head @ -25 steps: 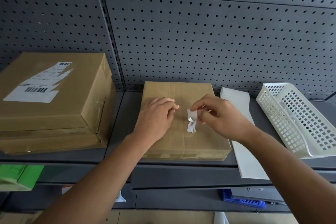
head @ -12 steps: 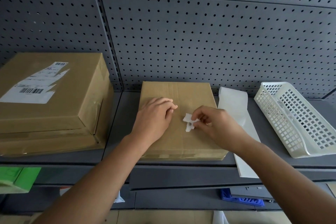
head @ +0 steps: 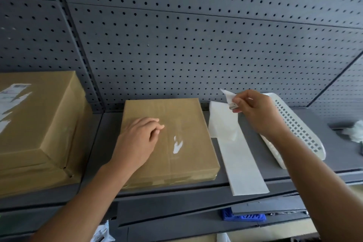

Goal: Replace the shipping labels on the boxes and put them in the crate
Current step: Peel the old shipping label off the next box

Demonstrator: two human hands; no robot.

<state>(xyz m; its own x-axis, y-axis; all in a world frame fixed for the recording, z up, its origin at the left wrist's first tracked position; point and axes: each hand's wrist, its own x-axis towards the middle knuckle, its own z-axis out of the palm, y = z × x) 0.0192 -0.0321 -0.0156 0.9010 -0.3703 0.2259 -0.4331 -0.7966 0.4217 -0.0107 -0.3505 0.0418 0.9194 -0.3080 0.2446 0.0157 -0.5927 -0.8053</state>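
Label scrap [head: 228, 96] now off the box [head: 186, 116], between right fingers [head: 243, 102].

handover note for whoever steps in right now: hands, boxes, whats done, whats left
Left hand rests on the small box, gripping nothing.
Right hand pinches a torn label scrap above the white paper strip, near the white basket.
Small box on the shelf, a white label remnant on top; large box to its left, torn label on it.
Done: most of the small box's old label is off.
Left: peel the remnant, relabel, do the large box, crate both.
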